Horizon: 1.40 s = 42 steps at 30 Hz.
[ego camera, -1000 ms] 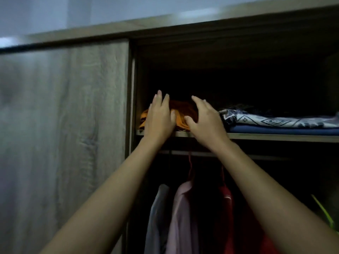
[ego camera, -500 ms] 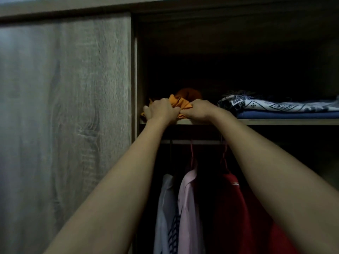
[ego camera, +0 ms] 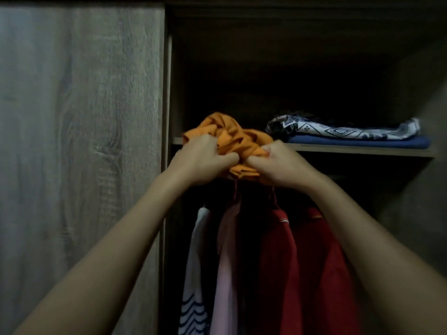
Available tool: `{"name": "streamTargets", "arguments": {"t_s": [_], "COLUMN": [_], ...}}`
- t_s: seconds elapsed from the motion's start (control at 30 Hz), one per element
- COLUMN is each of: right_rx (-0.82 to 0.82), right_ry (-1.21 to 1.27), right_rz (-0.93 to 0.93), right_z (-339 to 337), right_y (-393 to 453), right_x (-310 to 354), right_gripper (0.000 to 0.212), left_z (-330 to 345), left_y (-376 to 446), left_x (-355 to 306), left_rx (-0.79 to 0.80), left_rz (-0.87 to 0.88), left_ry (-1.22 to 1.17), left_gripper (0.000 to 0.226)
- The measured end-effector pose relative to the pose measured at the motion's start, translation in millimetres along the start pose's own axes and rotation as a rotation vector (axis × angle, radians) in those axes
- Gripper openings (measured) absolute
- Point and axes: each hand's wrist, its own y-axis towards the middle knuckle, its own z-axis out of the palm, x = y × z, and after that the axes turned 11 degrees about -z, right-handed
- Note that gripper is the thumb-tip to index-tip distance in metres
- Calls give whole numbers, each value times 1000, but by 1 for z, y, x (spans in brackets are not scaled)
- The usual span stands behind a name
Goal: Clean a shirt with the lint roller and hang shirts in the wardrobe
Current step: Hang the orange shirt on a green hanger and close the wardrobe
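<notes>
Open wardrobe (ego camera: 290, 44), shelf (ego camera: 362, 151) edge: left hand (ego camera: 203, 160) and right hand (ego camera: 280, 165), fingers clamped on orange shirt (ego camera: 232, 139); lint-rolling and hanging apparently remain.

Two bare arms are seen from the elbows up to the hands. No sleeves are worn on the parts that are shown. The left hand (ego camera: 203, 160) and the right hand (ego camera: 281, 165) are bare too, with nothing worn on the wrists. The fingers are short and rounded. The edges of the right arm are blurred.
</notes>
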Motion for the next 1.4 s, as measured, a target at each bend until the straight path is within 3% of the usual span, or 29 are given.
{"name": "streamTargets", "arguments": {"t_s": [0.07, 0.17, 0.3, 0.4, 0.53, 0.6, 0.67, 0.77, 0.87, 0.93, 1.0, 1.13, 1.23, 1.4], "right_rx": [60, 99, 119, 101, 208, 345, 449, 442, 391, 432, 447, 373, 303, 310], "right_ry": [51, 114, 317, 387, 460, 441, 354, 235, 406, 562, 564, 463, 469, 442], "right_rz": [58, 182, 390, 466, 488, 492, 481, 413, 367, 340, 314, 257, 270, 222], "right_z": [6, 17, 29, 34, 38, 41, 49, 65, 70, 75, 83, 87, 79, 71], "right_y": [-32, -69, -109, -134, -162, -173, -181, -186, -181, -178, -178, -177, -173, -167], "right_x": [-6, -25, -47, -70, -99, -107, -111, -113, -94, -82, -79, -81, -82, -77], "right_gripper": [34, 37, 27, 23, 15, 9, 17, 17, 38, 55, 59, 18, 17, 13], "left_z": [10, 31, 60, 82, 96, 102, 109, 117, 120, 119, 116, 107, 103, 94], "left_y": [-23, -46, -81, -110, -123, -131, -137, -140, -137, -135, -131, -128, -127, -119], "left_x": [-2, 2, 15, 26, 38, 35, 33, 33, 30, 26, 24, 24, 22, 19], "left_rx": [163, 377, 744, 905, 797, 747, 728, 790, 843, 836, 792, 815, 829, 719], "left_rz": [-5, -155, -274, -228, -292, -321, -390, -535, -651, -611, -550, -436, -367, -260], "left_ry": [-55, -143, -202, -236, -230, -255, -329, -474, -577, -515, -475, -436, -358, -82], "left_gripper": [32, 30, 94, 88, 42, 32, 39, 24, 57, 64, 60, 40, 27, 18]}}
